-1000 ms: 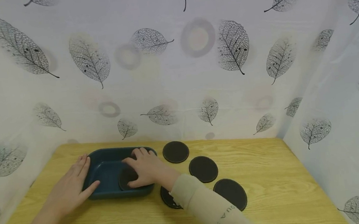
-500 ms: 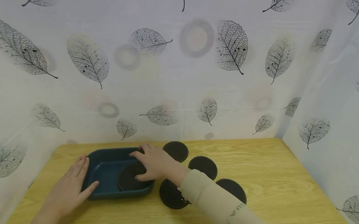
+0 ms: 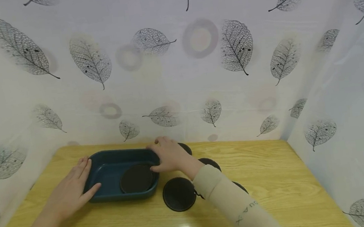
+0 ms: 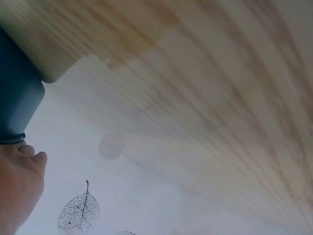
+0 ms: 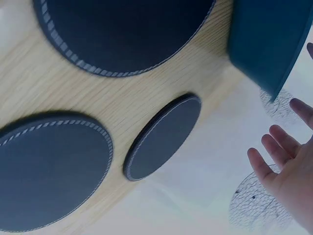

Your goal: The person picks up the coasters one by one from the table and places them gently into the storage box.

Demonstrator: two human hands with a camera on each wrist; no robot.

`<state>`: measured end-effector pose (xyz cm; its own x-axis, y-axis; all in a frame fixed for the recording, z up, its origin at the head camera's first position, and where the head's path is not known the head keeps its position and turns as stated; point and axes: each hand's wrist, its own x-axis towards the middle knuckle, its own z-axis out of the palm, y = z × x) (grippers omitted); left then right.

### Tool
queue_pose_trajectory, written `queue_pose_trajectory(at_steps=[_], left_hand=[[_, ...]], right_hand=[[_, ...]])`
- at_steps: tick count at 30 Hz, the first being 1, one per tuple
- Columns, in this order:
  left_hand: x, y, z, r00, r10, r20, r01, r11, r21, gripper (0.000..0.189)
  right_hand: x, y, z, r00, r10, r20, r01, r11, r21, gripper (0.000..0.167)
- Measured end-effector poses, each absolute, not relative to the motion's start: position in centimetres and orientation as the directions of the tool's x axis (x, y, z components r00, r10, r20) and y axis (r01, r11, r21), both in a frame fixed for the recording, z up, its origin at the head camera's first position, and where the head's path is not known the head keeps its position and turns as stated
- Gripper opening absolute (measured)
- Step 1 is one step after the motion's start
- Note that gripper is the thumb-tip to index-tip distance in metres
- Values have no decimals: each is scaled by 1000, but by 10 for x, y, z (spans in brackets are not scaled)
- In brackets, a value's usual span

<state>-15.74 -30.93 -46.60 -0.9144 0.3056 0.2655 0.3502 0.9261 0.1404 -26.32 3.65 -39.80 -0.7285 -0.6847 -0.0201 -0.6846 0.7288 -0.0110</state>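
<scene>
A dark blue rectangular basin [image 3: 124, 197] stands at the table's left. Inside it, toward the right, lies a round black coaster [image 3: 136, 179]. My left hand [image 3: 68, 192] rests along the basin's left rim, fingers straight and thumb spread over the inside. In the left wrist view, the fingers of the left hand [image 4: 22, 181] touch the basin's edge [image 4: 17, 93]. Over the right rim is my right hand [image 3: 170, 155], holding nothing. The right wrist view shows its spread fingers [image 5: 262, 164] near the basin's wall [image 5: 266, 41].
Several stitched black coasters lie on the wooden table [image 3: 286, 184]: one coaster [image 3: 179, 194] right of the basin, others partly behind the right arm. The right wrist view shows a small coaster [image 5: 164, 139] and a larger coaster [image 5: 54, 171]. A leaf-print sheet [image 3: 177, 73] hangs behind.
My right hand has let go of the coaster, now lying in the basin, and moved right and up to the rim. The left hand has stayed in place.
</scene>
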Motion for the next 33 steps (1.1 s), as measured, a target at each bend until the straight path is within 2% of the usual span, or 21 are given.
queue_pose_trajectory(at_steps=[7,15,33], left_hand=[[-157,-309,-466,-910,305,281,355,923,146,91],[-156,-309,-466,-914,299,273,348,925,153,91],[-155,-309,-462,-927,291,236,335,927,169,91]], right_hand=[[-276,46,-405,-773,-631,-65,-629,776,-50,73],[-286,59,-413,-800,-598,-52,-588,798,-131,69],[-305,73,-433,-832,-542,-115,-530,839,-120,70]])
